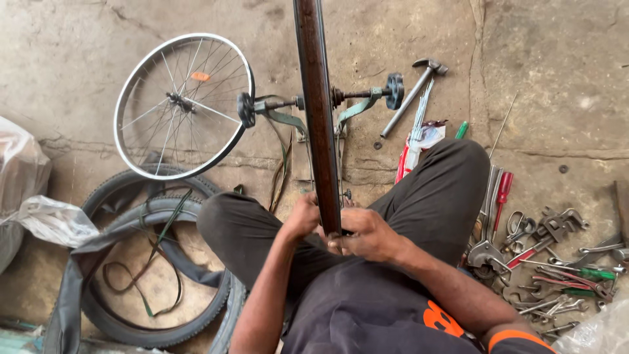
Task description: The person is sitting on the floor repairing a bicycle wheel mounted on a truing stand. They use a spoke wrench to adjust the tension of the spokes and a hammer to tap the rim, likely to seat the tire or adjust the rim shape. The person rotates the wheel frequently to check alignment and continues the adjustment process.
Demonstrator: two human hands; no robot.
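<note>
Flat red-and-white packet [411,147] on the concrete floor, a little right of the upright wheel [318,98] and just beside the hammer [413,92] handle, torn open, with a bundle of thin metal spokes [420,108] poking out of its top end. Crumpled clear plastic bags [33,203] at the far left edge, whitish and wrinkled, lying against the black tyres [151,216]. Another clear plastic bag [599,331] in the bottom right corner, at the edge of the scattered spanners [563,288].
</note>
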